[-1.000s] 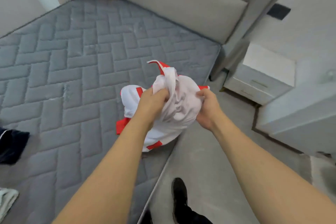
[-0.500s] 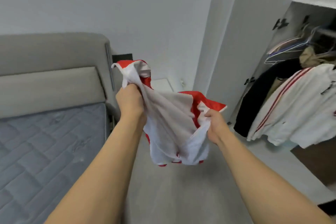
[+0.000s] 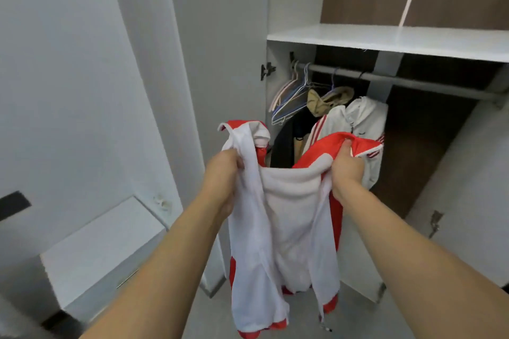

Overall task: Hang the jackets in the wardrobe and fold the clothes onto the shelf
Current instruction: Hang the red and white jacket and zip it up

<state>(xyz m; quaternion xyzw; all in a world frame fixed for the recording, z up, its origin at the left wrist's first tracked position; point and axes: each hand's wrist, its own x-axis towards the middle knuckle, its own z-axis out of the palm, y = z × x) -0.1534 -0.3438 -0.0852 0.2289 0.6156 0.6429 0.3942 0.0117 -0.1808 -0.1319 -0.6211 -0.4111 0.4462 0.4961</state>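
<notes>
Presently the jacket [image 3: 286,217], white lining outward with red panels showing, hangs in the air between my two hands, in front of the open wardrobe [image 3: 292,8] and clear of the floor. It is on no hanger yet. I hold it by its upper edge so the body drops straight and the collar line can be found; in my judgement that is the sensible hold before threading a hanger.

My left hand [image 3: 220,173] is clamped on a bunched fold of white fabric near the hood or collar end. My right hand [image 3: 345,165] is clamped on a red edge, thumb on top, fingers curled beneath. Both forearms reach forward and slightly up, the hands roughly level and apart, with cloth sagging between them.

Behind the jacket, the rail [image 3: 399,81] carries several bare hangers [image 3: 289,96] at its left end; beside them hang a tan garment [image 3: 325,100] and a white jacket [image 3: 360,118] with red stripes. A white shelf [image 3: 385,38] runs above the rail. A white cabinet [image 3: 104,250] stands low at left, against the wall.

Step in hand, as I judge it: bring the jacket to the rail and free one hand for a hanger. Risk: a loose sleeve dragging or the bunched lining confusing the shoulder line.
</notes>
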